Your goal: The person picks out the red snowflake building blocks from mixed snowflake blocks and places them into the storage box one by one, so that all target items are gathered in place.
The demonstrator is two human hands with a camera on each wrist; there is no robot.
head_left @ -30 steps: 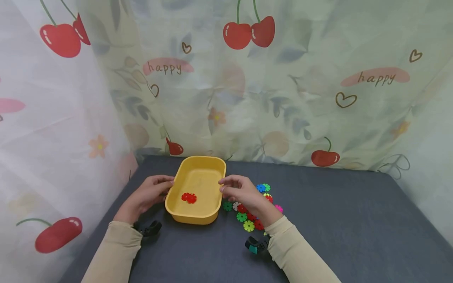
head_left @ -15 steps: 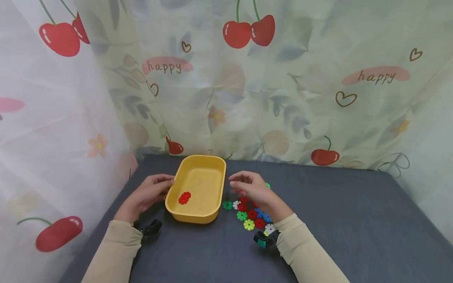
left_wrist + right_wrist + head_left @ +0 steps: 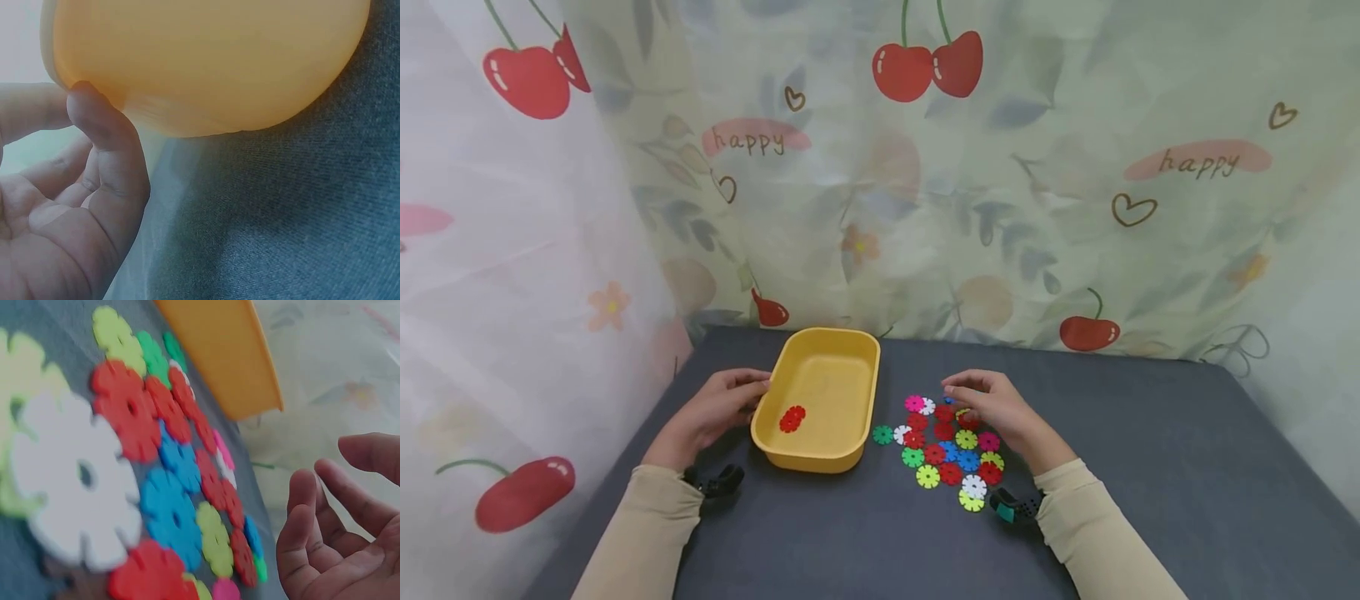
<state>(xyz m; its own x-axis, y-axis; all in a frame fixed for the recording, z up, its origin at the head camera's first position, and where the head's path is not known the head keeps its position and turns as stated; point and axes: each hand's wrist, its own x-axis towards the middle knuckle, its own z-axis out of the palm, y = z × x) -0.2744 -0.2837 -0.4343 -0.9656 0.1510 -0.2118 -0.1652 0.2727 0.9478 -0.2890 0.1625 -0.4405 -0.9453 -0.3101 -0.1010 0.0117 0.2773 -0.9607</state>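
At the left side of the yellow plastic tray (image 3: 827, 462), my left hand (image 3: 718, 412) pinches the edge. Its thumb bends against the tray wall (image 3: 206, 75) in the left wrist view. Two red snowflake discs (image 3: 792, 419) lie overlapping inside. My right hand (image 3: 1003, 412) hovers over the far right part of a spread of notched snowflake discs (image 3: 950, 452), fingers loosely bent. The right wrist view shows that hand (image 3: 344, 531) with a gap between thumb and fingertips and nothing held. Near that camera are a white disc (image 3: 78, 478) and blue discs (image 3: 172, 509).
The discs, in red, blue, green, yellow, pink and white, lie flat on the dark grey cloth (image 3: 1150, 483), some overlapping. A green disc (image 3: 883, 435) is closest to the tray. A cherry-printed curtain (image 3: 925, 208) stands behind the table.
My right hand has moved right, away from the tray's right side to above the discs. The red discs in the tray shifted slightly, then settled. My left hand stays at the tray.
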